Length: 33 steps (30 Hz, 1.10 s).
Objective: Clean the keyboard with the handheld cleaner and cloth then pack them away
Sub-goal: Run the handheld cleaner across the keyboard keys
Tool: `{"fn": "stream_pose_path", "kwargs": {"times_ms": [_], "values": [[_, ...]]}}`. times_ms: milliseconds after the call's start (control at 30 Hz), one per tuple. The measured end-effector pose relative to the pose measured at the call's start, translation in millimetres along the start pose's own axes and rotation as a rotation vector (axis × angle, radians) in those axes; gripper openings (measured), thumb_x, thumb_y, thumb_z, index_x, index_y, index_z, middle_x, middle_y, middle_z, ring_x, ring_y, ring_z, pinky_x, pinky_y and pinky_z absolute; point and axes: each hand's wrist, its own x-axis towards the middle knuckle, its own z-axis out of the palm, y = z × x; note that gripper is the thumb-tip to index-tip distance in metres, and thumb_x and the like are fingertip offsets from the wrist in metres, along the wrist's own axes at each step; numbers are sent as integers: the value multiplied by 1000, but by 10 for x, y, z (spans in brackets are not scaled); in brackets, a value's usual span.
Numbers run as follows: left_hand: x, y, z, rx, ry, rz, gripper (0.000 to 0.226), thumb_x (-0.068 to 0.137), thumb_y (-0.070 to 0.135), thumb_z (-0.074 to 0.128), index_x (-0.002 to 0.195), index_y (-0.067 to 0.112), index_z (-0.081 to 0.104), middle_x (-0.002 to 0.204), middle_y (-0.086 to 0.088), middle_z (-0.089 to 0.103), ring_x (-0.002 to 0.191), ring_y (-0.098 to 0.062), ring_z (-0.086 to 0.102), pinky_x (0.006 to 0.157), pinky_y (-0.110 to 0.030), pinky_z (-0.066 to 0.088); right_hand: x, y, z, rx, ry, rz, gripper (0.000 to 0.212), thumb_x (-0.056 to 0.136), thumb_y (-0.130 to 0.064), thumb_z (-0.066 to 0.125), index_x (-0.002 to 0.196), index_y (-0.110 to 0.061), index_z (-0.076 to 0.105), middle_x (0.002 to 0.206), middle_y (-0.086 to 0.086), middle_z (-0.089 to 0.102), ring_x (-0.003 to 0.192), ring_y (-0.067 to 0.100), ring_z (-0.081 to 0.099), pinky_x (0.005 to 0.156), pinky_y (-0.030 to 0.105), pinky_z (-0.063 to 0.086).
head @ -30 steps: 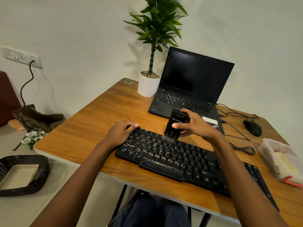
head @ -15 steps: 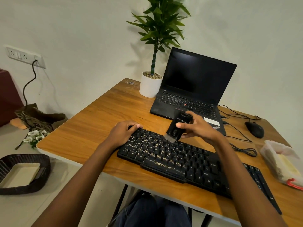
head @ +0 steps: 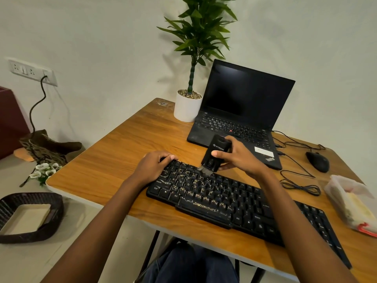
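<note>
One stage is under way: the right hand point(head: 239, 158) grips the handheld cleaner point(head: 214, 155), brush on the upper key rows of the keyboard point(head: 234, 203); the left hand point(head: 152, 166) presses flat on its corner. Debris remains; cloth wiping and packing appear undone.

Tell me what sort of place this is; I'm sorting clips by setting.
Probably a home or small-office workspace: a wooden desk against a plain wall carries an open laptop, an external keyboard and a mouse, with a potted plant in the corner.
</note>
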Motion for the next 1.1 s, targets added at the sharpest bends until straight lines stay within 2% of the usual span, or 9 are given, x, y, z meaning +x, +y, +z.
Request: {"fn": "stream_pose_path", "kwargs": {"times_ms": [133, 267, 367, 567, 700, 800, 933, 1000, 1100], "values": [[-3, -14, 11, -1, 6, 1, 24, 95, 31, 48, 108, 25, 68, 114, 2, 67, 106, -14, 59, 100, -48, 41, -44, -15, -188, -82, -37, 79, 46, 82, -17, 67, 119, -14, 40, 108, 9, 59, 85, 24, 69, 65, 35, 60], [-1, -7, 2, 8, 7, 8, 22, 95, 31, 48, 107, 29, 67, 115, 2, 66, 107, -15, 59, 102, -51, 38, 85, -149, 139, -138, -24, -58, 41, 82, -16, 67, 115, -12, 41, 107, 3, 57, 94, 21, 64, 64, 32, 59], [-7, -11, -1, 11, 5, 4, 23, 95, 30, 48, 108, 27, 67, 116, 2, 66, 107, -15, 58, 101, -50, 39, 137, -157, 379, -73, 24, -133, 40, 83, -15, 66, 113, -9, 41, 101, -1, 57, 93, 21, 63, 62, 29, 59], [-5, -10, -1, 25, 10, -2, 26, 96, 31, 47, 110, 24, 68, 116, 1, 66, 107, -16, 58, 100, -51, 40, 48, -158, 110, -120, -66, -34, 41, 83, -16, 66, 114, -10, 40, 109, 7, 57, 91, 20, 66, 63, 32, 59], [-15, 2, 2, 20, 20, -7, 25, 96, 30, 47, 109, 23, 68, 114, 2, 67, 104, -15, 59, 97, -50, 42, 94, -172, 310, -194, 50, -120, 41, 83, -18, 67, 114, -12, 40, 108, 4, 54, 98, 24, 61, 68, 40, 59], [-21, -3, 0, 17, 21, -9, 26, 97, 31, 46, 109, 24, 68, 112, 4, 68, 104, -15, 60, 98, -52, 40, 122, -143, 538, -176, 93, -203, 42, 81, -21, 68, 112, -10, 41, 102, 3, 56, 97, 26, 61, 69, 43, 59], [-17, 0, 4, 23, 24, -14, 27, 97, 30, 46, 110, 21, 68, 113, 1, 67, 103, -15, 60, 95, -48, 44, 109, -164, 386, -46, -9, -110, 40, 81, -18, 68, 111, -10, 41, 106, 6, 58, 96, 26, 65, 70, 42, 59], [-7, -7, 7, 34, 27, -12, 27, 97, 30, 46, 110, 20, 68, 114, 1, 67, 104, -16, 60, 95, -47, 44, 121, -177, 369, -145, 14, -135, 40, 82, -19, 67, 111, -12, 41, 105, 4, 57, 97, 24, 63, 72, 42, 58], [-13, -10, 9, 37, 51, -10, 26, 98, 27, 45, 108, 21, 68, 109, 2, 68, 101, -17, 60, 93, -47, 45, 174, -195, 571, -401, 106, -266, 45, 84, -24, 66, 118, -12, 39, 106, 3, 58, 95, 19, 57, 78, 36, 54]]}}
